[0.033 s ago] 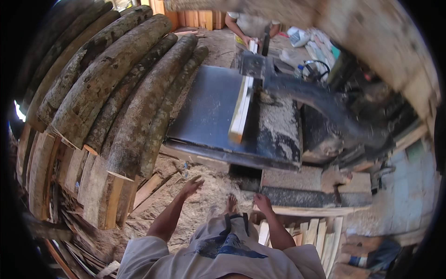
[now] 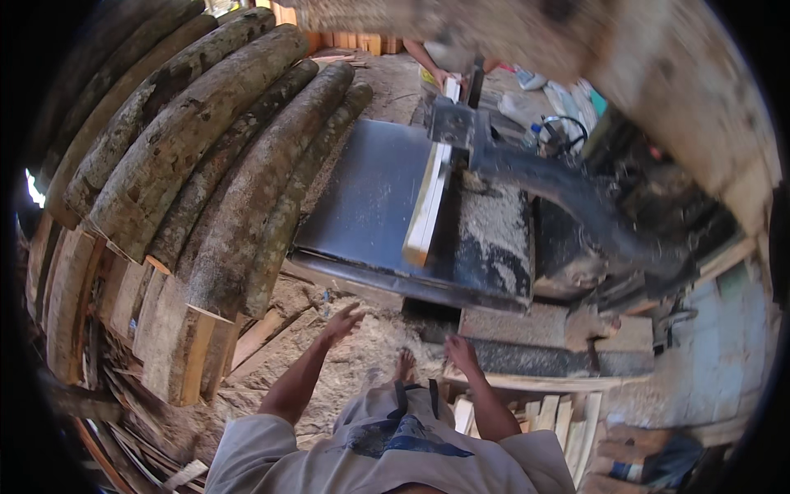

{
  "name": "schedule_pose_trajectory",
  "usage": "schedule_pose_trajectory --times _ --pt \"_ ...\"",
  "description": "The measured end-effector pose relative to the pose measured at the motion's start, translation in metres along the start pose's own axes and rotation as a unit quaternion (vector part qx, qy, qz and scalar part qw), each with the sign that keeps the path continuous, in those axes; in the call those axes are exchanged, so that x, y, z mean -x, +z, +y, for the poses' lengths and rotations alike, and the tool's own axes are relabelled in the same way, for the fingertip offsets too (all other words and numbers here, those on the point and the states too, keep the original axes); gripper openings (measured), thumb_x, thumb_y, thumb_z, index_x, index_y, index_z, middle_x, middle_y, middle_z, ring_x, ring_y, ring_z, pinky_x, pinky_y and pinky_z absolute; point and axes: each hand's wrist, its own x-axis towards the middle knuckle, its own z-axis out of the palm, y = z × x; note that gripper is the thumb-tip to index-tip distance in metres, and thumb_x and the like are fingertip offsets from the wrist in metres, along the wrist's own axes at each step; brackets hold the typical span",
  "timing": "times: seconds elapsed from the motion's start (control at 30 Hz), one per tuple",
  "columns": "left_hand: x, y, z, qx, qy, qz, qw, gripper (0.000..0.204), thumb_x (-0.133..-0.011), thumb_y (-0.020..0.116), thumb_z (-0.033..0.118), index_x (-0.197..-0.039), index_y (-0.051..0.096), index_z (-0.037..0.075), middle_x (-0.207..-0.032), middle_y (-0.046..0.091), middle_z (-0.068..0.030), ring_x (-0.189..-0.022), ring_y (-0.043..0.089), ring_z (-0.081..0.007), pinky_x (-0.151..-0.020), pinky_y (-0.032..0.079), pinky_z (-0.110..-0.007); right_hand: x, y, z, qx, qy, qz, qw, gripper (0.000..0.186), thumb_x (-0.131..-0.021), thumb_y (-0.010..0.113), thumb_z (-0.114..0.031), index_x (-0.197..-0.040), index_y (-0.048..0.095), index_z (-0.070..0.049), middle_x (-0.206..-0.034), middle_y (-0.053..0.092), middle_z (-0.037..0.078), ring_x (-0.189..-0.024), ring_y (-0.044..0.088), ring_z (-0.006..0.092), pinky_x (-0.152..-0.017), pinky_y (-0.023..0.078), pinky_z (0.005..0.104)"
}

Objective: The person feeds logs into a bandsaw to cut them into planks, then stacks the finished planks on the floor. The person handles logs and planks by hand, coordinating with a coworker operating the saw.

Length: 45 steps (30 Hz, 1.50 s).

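My left hand (image 2: 340, 324) hangs in the air over the sawdust-covered ground, its fingers spread and holding nothing. Loosely bent, with thumb and fingers a little apart, my right hand (image 2: 461, 354) hovers beside the black strip below the machine, and nothing shows in it. Ahead of both hands is a dark metal saw table (image 2: 354, 193). A long squared timber (image 2: 429, 206) lies on it, its near end pointing toward me. The timber passes under the machine's dark guard (image 2: 452, 123), which hides part of it. Beyond, a co-worker's hand (image 2: 442, 80) is at its far end.
Several bark-covered logs (image 2: 234, 185) are stacked on the left, close to the table. A curved black machine arm (image 2: 568, 185) reaches in from the right. Sawdust (image 2: 494, 222) covers the table's right part. Cut wood strips (image 2: 564, 420) lie at lower right; a beam (image 2: 658, 74) crosses above.
The timber has come slightly nearer to me along the table, and the co-worker leans closer behind the machine. My left hand stays open; both my hands have barely moved.
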Motion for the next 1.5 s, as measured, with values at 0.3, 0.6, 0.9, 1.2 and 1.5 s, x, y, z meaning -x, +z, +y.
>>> schedule_pose_trajectory --times 0.3,0.6,0.9,1.2,1.5 --pt "-0.058 0.027 0.165 -0.107 0.088 -0.133 0.981 0.101 -0.079 0.05 0.068 -0.146 0.003 0.009 -0.133 0.041 -0.0271 -0.118 0.046 -0.0417 -0.1 0.037 -0.051 -0.1 -0.004 -0.194 -0.107 -0.013 -0.042 0.993 0.067 -0.091 0.043 -0.055 -0.128 0.043 0.0 -0.111 0.057 0.017 -0.098 0.058 0.0228 -0.072 0.051 0.0315" --pt "0.046 0.039 0.086 -0.033 0.016 -0.179 0.983 0.094 -0.077 0.053 0.066 -0.146 0.003 0.026 -0.137 0.039 -0.0227 -0.122 0.043 -0.0385 -0.098 0.041 -0.05 0.053 0.049 -0.165 -0.124 0.007 -0.145 0.982 0.065 -0.094 0.036 -0.052 -0.139 0.03 -0.006 -0.132 0.044 0.017 -0.121 0.043 0.0311 -0.1 0.035 0.0366" --pt "0.152 0.049 0.023 -0.006 0.026 -0.131 0.991 0.087 -0.08 0.059 0.058 -0.146 0.015 0.024 -0.127 0.05 -0.0205 -0.113 0.052 -0.0302 -0.088 0.047 -0.043 0.175 0.088 -0.134 -0.182 0.03 -0.147 0.972 0.067 -0.094 0.036 -0.051 -0.143 0.023 -0.006 -0.14 0.037 0.018 -0.127 0.039 0.0295 -0.104 0.03 0.034" --pt "0.243 0.059 -0.053 0.011 0.019 -0.14 0.99 0.079 -0.085 0.058 0.049 -0.147 0.015 0.025 -0.138 0.04 -0.015 -0.117 0.047 -0.029 -0.091 0.044 -0.045 0.269 0.136 -0.067 -0.106 -0.094 -0.108 0.984 0.068 -0.095 0.03 -0.051 -0.142 0.025 -0.002 -0.143 0.033 0.019 -0.137 0.022 0.0276 -0.113 0.004 0.0362" --pt "0.344 0.066 -0.142 0.048 0.037 -0.143 0.988 0.084 -0.082 0.059 0.055 -0.147 0.014 0.025 -0.136 0.042 -0.0172 -0.12 0.046 -0.0321 -0.093 0.042 -0.046 0.399 0.179 -0.042 -0.193 -0.077 -0.079 0.975 0.073 -0.092 0.041 -0.052 -0.143 0.023 -0.003 -0.131 0.046 0.019 -0.122 0.044 0.024 -0.101 0.033 0.0359"
